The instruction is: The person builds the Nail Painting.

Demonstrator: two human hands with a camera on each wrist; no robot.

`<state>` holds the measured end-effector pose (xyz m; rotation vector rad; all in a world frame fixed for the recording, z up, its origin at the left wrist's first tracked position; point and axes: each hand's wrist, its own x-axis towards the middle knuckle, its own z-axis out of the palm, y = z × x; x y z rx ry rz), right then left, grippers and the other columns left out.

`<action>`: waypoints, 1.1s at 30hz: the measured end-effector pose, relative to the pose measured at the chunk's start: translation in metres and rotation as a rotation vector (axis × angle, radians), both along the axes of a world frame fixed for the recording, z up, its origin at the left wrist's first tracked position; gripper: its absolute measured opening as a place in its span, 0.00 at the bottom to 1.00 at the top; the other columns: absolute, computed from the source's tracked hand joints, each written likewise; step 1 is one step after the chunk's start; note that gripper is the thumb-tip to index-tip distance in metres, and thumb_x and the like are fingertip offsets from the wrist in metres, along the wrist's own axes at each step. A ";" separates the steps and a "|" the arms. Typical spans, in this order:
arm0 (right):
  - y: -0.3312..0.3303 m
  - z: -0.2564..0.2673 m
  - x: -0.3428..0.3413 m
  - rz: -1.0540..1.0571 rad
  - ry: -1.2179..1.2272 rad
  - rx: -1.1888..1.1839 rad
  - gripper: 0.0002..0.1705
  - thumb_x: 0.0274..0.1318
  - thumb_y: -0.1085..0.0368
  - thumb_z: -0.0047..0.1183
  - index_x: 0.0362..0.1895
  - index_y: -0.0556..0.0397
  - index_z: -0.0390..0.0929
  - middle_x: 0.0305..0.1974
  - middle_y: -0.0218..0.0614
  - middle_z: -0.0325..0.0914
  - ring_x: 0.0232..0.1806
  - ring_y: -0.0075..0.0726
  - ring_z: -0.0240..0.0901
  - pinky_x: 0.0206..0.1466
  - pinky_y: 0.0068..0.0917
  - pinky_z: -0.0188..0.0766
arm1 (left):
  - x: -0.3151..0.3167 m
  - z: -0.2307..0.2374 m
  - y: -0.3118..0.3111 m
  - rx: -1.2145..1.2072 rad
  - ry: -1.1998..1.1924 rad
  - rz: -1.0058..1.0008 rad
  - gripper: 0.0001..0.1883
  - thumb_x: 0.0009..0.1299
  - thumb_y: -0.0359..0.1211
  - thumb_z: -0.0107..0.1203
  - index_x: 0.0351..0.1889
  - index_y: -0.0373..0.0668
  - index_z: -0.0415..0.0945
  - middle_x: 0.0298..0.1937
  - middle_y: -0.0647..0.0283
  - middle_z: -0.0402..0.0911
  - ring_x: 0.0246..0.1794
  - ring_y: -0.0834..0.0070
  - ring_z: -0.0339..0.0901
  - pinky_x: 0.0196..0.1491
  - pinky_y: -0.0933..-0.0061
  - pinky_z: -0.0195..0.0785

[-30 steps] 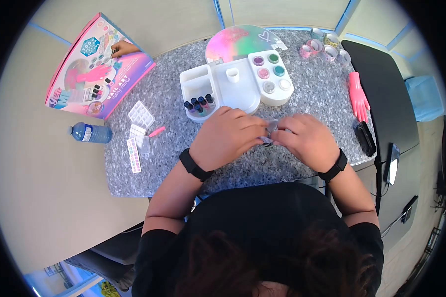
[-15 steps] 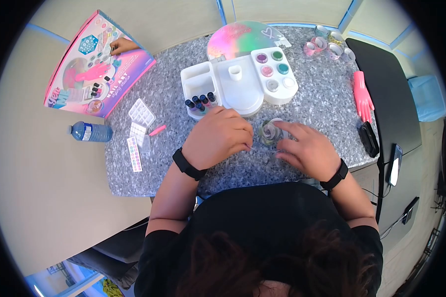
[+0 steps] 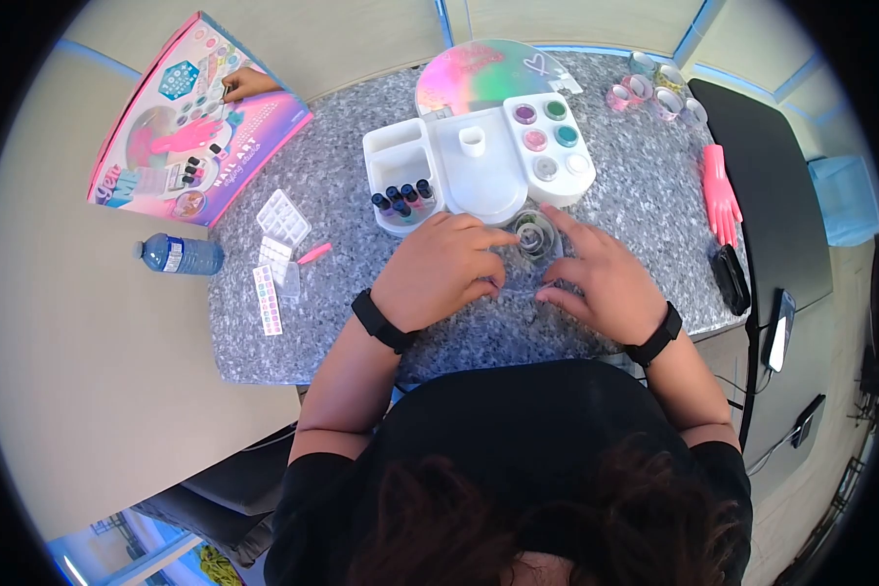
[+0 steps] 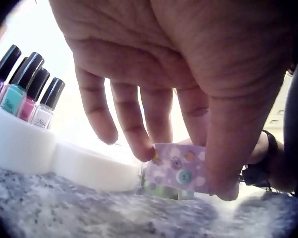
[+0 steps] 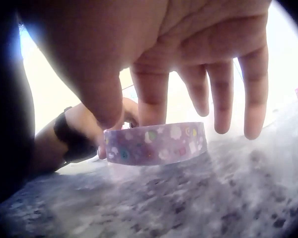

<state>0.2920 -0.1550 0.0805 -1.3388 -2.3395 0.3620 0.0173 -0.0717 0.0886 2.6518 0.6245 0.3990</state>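
Note:
Both hands work low over the speckled table on a purple patterned band printed with small colourful shapes. My left hand holds it between thumb and fingers, as the left wrist view shows. On the other side, my right hand has its thumb and index finger at the band, its other fingers extended. Between the hands in the head view lies a clear, coiled roll, the index fingers close to its rim. Something green shows behind the purple band.
A white nail studio stand with several nail polish bottles and glitter pots stands beyond the hands. At the back right are several patterned rolls, a pink model hand and a black case. Left are a box, bottle and trays.
The hands, close together over the roll a second ago, have spread apart, leaving the coil visible between them. Since half a second ago, the left index finger has reached toward the coil.

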 end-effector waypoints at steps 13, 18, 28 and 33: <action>0.020 -0.006 0.000 0.015 0.084 0.015 0.21 0.61 0.61 0.72 0.53 0.49 0.76 0.64 0.43 0.82 0.64 0.57 0.80 0.65 0.49 0.77 | -0.006 -0.006 0.008 -0.123 -0.107 0.099 0.15 0.61 0.32 0.78 0.44 0.46 0.86 0.58 0.65 0.87 0.61 0.59 0.82 0.64 0.57 0.75; 0.020 0.002 -0.006 0.002 0.124 -0.083 0.25 0.61 0.64 0.71 0.60 0.49 0.76 0.58 0.45 0.83 0.61 0.60 0.80 0.64 0.49 0.78 | -0.010 -0.010 0.011 -0.167 -0.072 0.175 0.16 0.62 0.33 0.78 0.46 0.45 0.86 0.53 0.61 0.86 0.57 0.57 0.84 0.61 0.57 0.76; 0.022 0.003 -0.007 -0.002 0.281 -0.162 0.35 0.64 0.60 0.72 0.71 0.51 0.72 0.62 0.52 0.81 0.60 0.63 0.81 0.63 0.51 0.79 | -0.004 -0.003 0.006 -0.129 -0.022 0.203 0.28 0.65 0.42 0.77 0.63 0.47 0.85 0.59 0.60 0.88 0.60 0.56 0.84 0.64 0.56 0.76; 0.062 0.044 0.043 -0.282 0.219 -0.026 0.32 0.68 0.56 0.69 0.70 0.52 0.75 0.61 0.47 0.84 0.54 0.57 0.84 0.60 0.48 0.81 | -0.004 0.002 0.006 -0.191 0.003 0.169 0.30 0.65 0.44 0.77 0.65 0.50 0.85 0.59 0.61 0.89 0.61 0.56 0.84 0.65 0.56 0.76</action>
